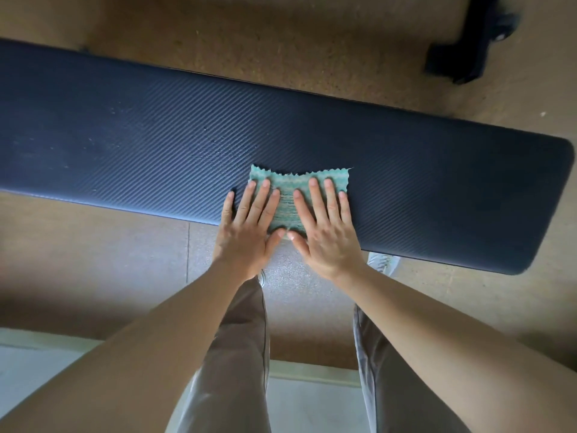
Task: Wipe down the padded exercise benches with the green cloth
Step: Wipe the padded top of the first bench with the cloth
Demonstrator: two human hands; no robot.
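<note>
The green cloth (288,195) lies flat on the padded counter (140,145), at the counter's near edge and toward its rounded right end, with its lower hem hanging just over that edge. Its far hem is pinked in zigzags and bows slightly.

Both grips are spread wide and hold nothing. The left grip (249,229) presses the cloth's left side with straight fingers, its little finger off the cloth and on the bare pad. The right grip (327,235) presses the cloth's right side in the same manner. The two thumbs nearly meet at the cloth's near hem.

Far beyond the cloth and to its right, past the counter's back edge, the black foot of some other equipment (462,54) stands on the floor, blurred, with what looks like a small wheel on it. It is well apart from the cloth. On the near side of the cloth, the toe of a pale shoe (382,260) shows from under the counter beside the right wrist, and grey-brown trousers (237,339) run down below both forearms.

The counter's cover is dark blue with a fine diagonal ribbing. Left of the cloth it carries pale specks and a dull, dusty patch.

The floor (78,251) is tan and speckled, with a straight seam near the left wrist. Nearest the camera lies a white surface (31,364) with a raised pale border.
</note>
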